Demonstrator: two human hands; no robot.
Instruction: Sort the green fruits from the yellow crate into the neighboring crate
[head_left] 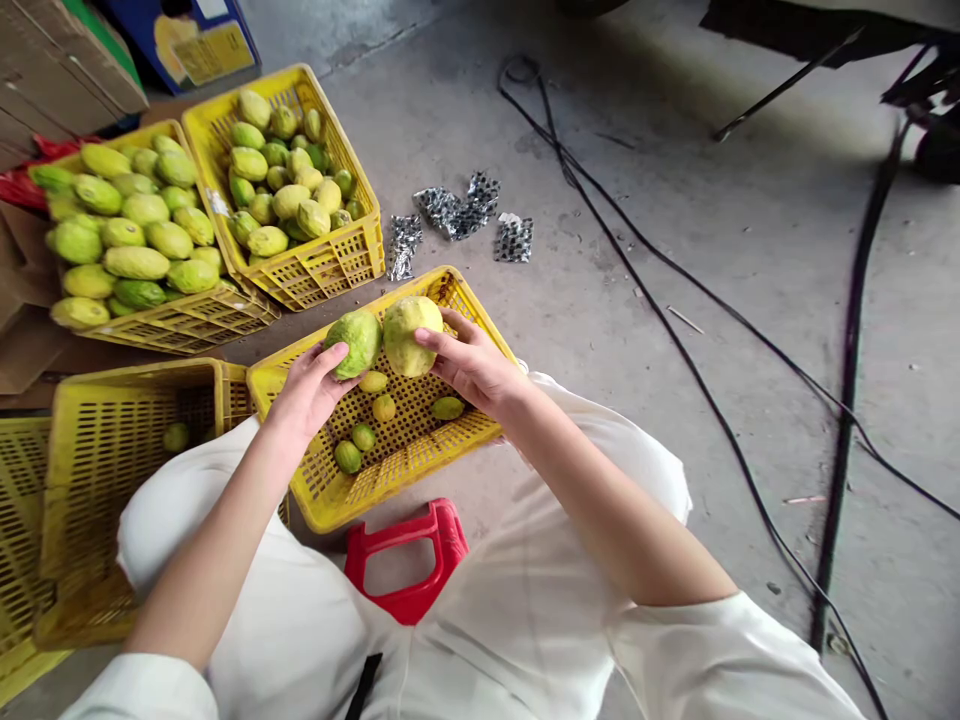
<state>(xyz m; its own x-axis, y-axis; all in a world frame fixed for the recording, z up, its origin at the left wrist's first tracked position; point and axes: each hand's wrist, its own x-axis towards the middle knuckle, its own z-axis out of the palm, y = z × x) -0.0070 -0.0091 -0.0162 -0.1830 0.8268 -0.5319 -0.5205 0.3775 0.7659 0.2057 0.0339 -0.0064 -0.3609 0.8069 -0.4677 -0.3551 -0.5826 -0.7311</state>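
Observation:
My left hand (309, 392) is closed round a green, bumpy lemon (355, 344). A paler, yellow-green lemon (409, 336) is gripped by my right hand (474, 362), thumb on its near side. The two fruits are side by side, almost touching, above a yellow plastic crate (319, 507) between my knees. Several small lemons lie on that crate's bottom, among them a green one (347, 457) and another (447, 408) toward the right.
Two yellow crates heaped with lemons, one left (247, 318) and one right (335, 262), stand beyond. More crates (82, 470) sit at left. A red plastic stool (442, 545) is below me. Foil packets (454, 212) and black cables (660, 315) lie on the floor.

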